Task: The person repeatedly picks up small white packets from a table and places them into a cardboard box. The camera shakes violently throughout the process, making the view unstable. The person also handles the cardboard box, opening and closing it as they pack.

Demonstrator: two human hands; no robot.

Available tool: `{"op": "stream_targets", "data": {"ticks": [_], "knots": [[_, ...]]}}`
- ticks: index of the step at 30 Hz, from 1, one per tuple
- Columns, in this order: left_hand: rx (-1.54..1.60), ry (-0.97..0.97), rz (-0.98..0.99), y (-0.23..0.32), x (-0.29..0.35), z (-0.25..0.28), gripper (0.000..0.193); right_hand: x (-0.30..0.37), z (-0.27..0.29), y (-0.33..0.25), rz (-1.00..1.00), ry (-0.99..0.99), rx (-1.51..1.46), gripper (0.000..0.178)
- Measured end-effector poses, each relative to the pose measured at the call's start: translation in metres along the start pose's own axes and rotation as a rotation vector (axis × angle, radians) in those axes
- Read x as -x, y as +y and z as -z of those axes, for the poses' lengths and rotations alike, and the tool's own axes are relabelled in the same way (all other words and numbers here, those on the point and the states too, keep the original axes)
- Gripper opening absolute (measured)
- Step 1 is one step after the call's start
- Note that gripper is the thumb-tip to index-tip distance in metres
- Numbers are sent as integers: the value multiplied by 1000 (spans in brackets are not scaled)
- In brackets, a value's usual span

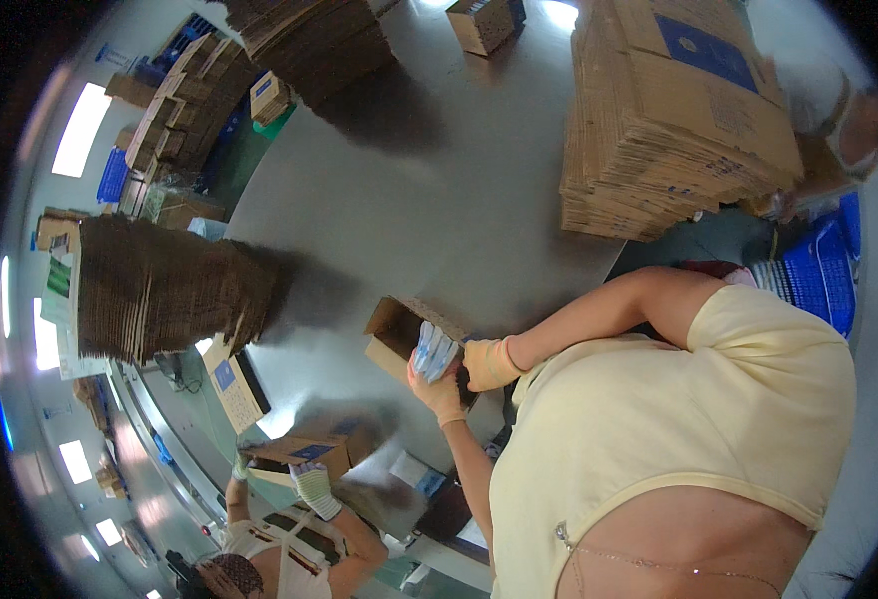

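Both gloved hands (464, 374) push one packet (432, 351) into one carton (391, 334).

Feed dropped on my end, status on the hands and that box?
Left hand and right hand, both gloved, clasp a blue-white packet bundle at the open small carton. Carton on grey table. Flat cardboard stacks stand apart; nothing blocking.
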State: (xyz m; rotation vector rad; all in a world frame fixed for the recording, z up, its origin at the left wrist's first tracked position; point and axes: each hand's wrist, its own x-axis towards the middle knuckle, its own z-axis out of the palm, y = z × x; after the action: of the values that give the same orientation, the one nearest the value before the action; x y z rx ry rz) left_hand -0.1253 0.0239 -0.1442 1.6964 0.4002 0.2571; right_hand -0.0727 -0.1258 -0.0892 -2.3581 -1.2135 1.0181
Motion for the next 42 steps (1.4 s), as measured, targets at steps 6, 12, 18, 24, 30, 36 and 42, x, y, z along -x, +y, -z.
{"op": "stream_targets", "data": {"ticks": [6,12,18,24,30,36,42], "knots": [[-894,-64,-231,49,8,-13,99,-2,-1,13,249,-110,389,23],[-567,-357,-188,58,-24,45,76,-2,-2,15,233,-116,287,25],[-942,-276,59,67,-73,-27,29,6,0,7,-228,-41,-244,29],[-1220,-914,97,-3,-66,-20,27,1,0,-6,312,-128,653,22],[-647,-270,219,46,-4,-31,31,12,10,-2,320,-77,741,19],[-422,441,65,55,143,28,23,20,24,0,369,-47,664,15],[-740,818,631,0,367,166,24,22,32,-10,350,-160,738,18]]}}
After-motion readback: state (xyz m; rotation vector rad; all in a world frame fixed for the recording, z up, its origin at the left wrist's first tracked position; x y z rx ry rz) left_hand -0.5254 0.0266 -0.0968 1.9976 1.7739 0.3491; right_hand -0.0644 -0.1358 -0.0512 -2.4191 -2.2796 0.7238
